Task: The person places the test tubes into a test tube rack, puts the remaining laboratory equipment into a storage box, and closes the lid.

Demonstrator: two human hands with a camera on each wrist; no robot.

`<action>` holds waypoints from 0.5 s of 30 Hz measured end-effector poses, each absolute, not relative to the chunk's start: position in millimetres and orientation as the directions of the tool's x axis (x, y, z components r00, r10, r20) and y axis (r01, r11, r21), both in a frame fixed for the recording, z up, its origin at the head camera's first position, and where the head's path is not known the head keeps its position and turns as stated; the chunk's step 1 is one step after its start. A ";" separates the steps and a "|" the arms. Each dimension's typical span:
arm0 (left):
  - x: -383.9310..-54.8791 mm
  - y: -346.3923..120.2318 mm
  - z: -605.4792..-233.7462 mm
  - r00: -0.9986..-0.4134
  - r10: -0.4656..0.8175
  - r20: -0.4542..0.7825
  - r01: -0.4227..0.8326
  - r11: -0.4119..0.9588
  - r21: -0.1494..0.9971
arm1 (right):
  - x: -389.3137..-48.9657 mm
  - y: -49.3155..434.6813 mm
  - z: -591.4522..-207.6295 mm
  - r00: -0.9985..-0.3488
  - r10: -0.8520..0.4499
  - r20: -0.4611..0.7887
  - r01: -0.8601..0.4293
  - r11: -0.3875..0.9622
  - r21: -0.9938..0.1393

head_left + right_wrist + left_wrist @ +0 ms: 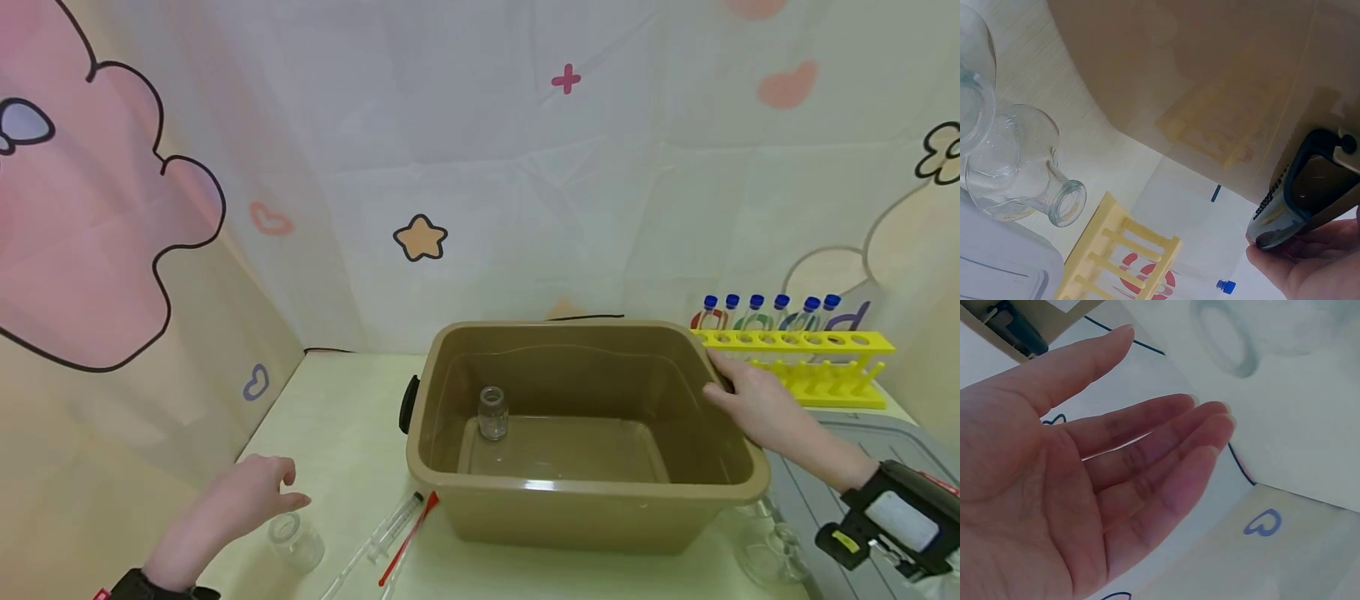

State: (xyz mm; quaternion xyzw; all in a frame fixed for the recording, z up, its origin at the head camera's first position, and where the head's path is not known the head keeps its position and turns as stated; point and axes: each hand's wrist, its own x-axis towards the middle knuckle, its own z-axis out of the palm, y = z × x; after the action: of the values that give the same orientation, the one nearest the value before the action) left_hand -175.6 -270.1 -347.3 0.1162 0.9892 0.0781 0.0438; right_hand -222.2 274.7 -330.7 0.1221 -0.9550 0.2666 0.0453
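A brown plastic bin (570, 525) stands on the table before me, a small glass jar (492, 414) upright inside at its left. My right hand (757, 404) grips the bin's right rim, thumb on the inner side. In the right wrist view its fingers (1329, 259) touch the dark handle (1291, 200). Left of the bin, my left hand (243, 496) hovers just above another clear glass jar (297, 546). It holds nothing, and its fingers (1166, 481) are loosely bent with the thumb apart in the left wrist view.
A syringe (390, 529) and a red stick (408, 537) lie at the bin's front left corner. Glass flasks (1013, 162) stand right of the bin, beside a grey tray (870, 433). Behind is a yellow rack (840, 396) with several blue-capped tubes (756, 312).
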 end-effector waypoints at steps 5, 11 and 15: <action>-169.6 -275.1 -358.3 -0.975 0.196 -0.100 0.176 0.967 0.185 | -222.8 274.6 -330.6 -0.969 -0.202 0.146 -0.248 0.834 -0.493; -166.0 -273.6 -364.2 -0.974 0.165 -0.154 0.130 0.968 0.213 | -223.4 275.3 -331.1 -0.968 -0.201 0.149 -0.249 0.832 -0.496; -163.9 -271.2 -367.6 -0.973 0.155 -0.172 0.114 0.967 0.229 | -224.0 275.0 -331.3 -0.967 -0.203 0.154 -0.253 0.832 -0.494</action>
State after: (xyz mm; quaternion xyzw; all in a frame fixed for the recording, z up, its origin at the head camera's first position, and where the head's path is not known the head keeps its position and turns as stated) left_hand -163.9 -271.2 -367.6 0.0682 0.9871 0.1095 0.0947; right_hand -224.0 275.0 -331.3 0.1192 -0.9559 0.2642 0.0476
